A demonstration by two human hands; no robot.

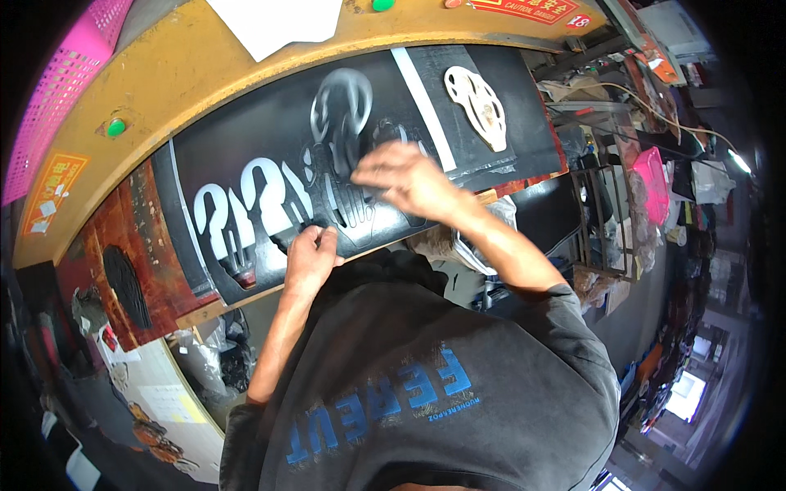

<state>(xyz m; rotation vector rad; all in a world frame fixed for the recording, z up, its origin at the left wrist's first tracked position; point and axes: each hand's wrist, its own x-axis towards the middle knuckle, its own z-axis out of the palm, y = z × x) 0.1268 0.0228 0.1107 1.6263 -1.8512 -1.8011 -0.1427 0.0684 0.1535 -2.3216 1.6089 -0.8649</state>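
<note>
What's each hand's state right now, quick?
Left hand: fingers curled at the black sheet's near edge; any grip cannot be told.
Right hand: blurred, fingers extended over the sheet; any hold cannot be told.

The sheet [233, 135] is black, the machine [184, 82] yellow, the shirt [516, 368] charcoal with blue lettering [452, 370].

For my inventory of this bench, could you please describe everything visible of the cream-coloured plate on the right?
The cream-coloured plate looks flat, stiff and elongated, with rounded ends and several cut-out openings; its material is unclear. It lies slanted on black sheeting, right of the white strip. Nothing else visibly touches it.
</note>
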